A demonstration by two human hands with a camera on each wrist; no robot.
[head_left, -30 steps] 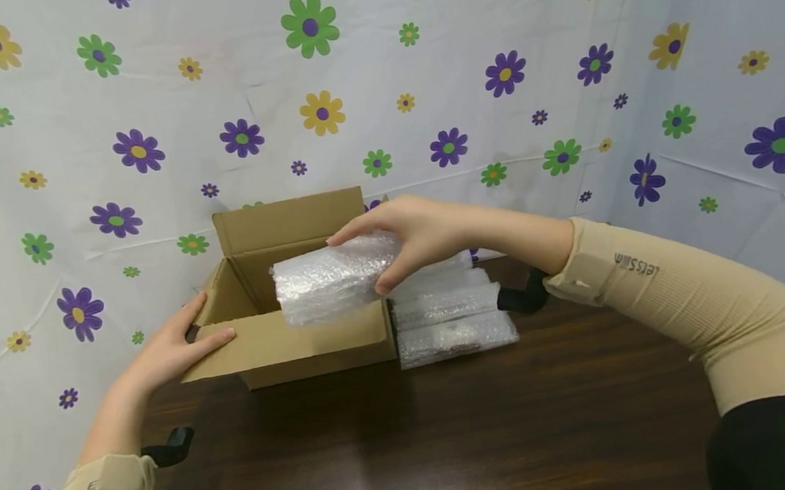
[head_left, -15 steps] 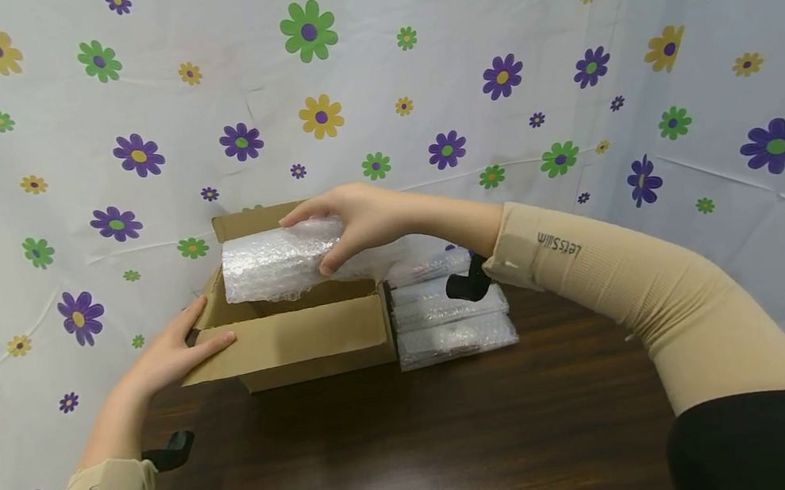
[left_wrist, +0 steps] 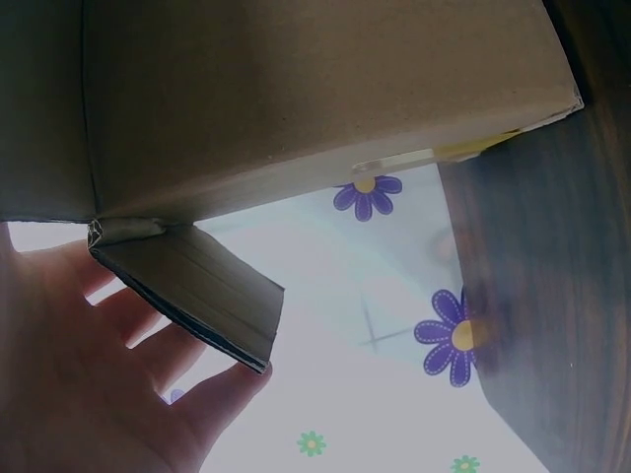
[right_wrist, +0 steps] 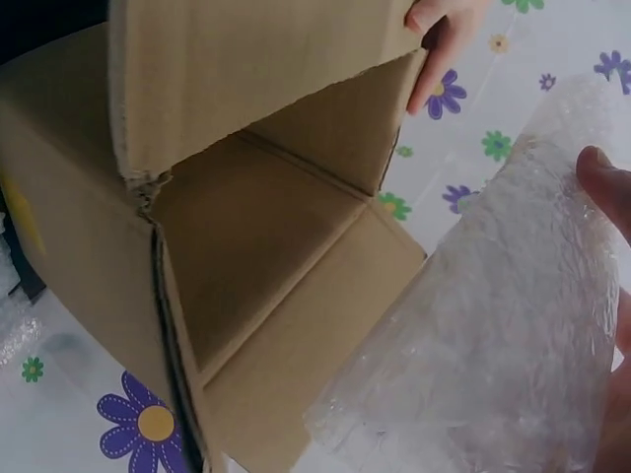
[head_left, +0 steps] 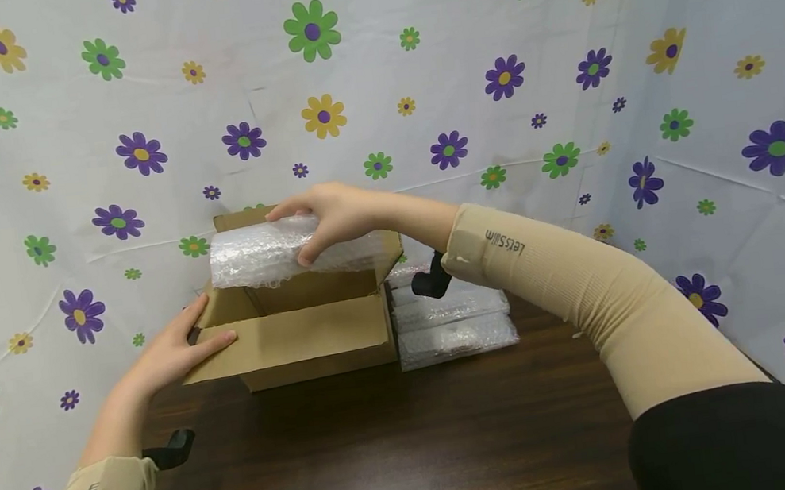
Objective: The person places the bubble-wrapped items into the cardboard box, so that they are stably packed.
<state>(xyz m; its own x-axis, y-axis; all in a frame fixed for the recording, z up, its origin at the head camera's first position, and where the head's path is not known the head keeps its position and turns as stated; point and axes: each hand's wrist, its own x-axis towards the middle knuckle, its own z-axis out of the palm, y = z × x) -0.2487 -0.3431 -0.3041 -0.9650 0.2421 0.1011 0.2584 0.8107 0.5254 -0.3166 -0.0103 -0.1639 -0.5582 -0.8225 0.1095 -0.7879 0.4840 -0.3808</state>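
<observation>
The wrapped roll [head_left: 257,253] hung over the open box [head_left: 333,364]; holding it level, clear of the flaps [head_left: 294,337], seemed wise; its long axis ran left to right, along the box's length; the right hand [head_left: 337,215] pinched it; the left hand [head_left: 176,345] pinched a flap corner.

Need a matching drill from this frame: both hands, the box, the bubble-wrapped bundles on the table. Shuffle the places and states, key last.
Column 1
1. Left hand
2. Box
3. Right hand
4. Bubble-wrapped bundles

Column 2
A. Lying on the table, right of the box
B. Gripping a wrapped roll
C. Brown, with its top open
D. Holding the box's left edge

Pairs: 1-D, 2-C, 3-B, 4-A
</observation>
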